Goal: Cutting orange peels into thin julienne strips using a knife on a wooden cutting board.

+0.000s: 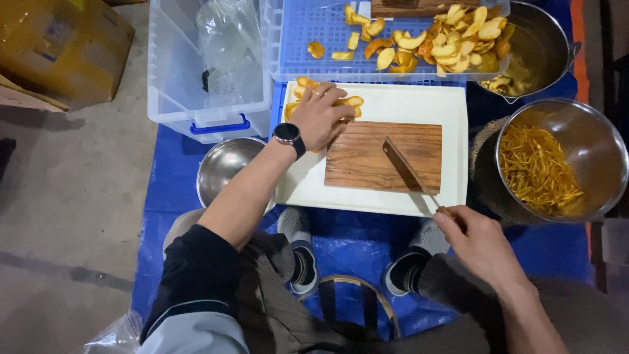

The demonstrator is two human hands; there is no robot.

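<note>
My left hand (319,117), with a black watch on the wrist, rests palm down on a small pile of orange peel pieces (352,101) at the far left corner of a white tray (393,98). A wooden cutting board (367,157) lies on that tray. My right hand (475,239) grips the handle of a knife (405,165), whose blade lies slanted across the board. The fingers of the left hand curl over the peels.
A blue slatted crate (301,39) behind the tray holds many peel pieces (452,39). A steel bowl (593,131) of thin peel strips sits right, a steel pot (547,39) behind it, an empty steel bowl (226,164) left, a clear plastic bin (177,72) and a cardboard box (65,46) far left.
</note>
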